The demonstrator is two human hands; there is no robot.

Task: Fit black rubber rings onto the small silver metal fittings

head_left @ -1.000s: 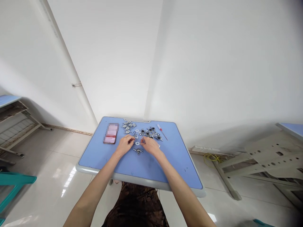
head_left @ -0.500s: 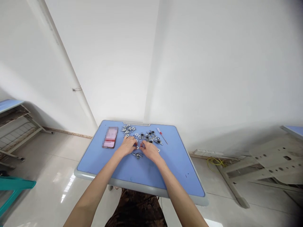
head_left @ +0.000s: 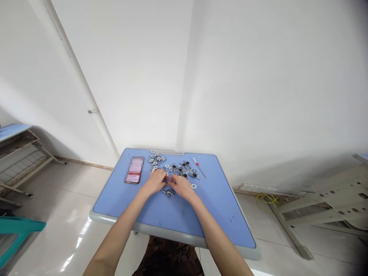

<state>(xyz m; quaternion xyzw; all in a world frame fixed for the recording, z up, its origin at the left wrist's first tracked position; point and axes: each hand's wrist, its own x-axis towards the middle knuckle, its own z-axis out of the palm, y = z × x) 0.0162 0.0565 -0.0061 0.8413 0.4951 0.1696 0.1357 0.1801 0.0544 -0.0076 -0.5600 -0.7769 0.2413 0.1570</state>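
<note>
Over the middle of the blue desk (head_left: 138, 203), my left hand (head_left: 156, 181) and my right hand (head_left: 181, 186) meet fingertip to fingertip. Both are closed in a pinch, and the small piece between them is too hidden to name. Just below the fingers lies a small metal fitting (head_left: 168, 194) with a round end. Beyond my right hand is a group of metal fittings with black round centres (head_left: 184, 165). Past my left hand sit several similar fittings with pale centres (head_left: 156, 158). A flat pale plate with a hole (head_left: 194, 186) rests right of my right hand.
A phone (head_left: 134, 170) lies on the desk's left side. At the back right is a slim screwdriver (head_left: 199, 168) with a red and clear handle. A white wall (head_left: 230, 96) rises behind the desk. A green stool (head_left: 21, 226) stands on the floor at left.
My hands have come closer together, so their fingertips now meet. The view has shifted slightly; the fittings, phone and screwdriver keep their places on the desk.
</note>
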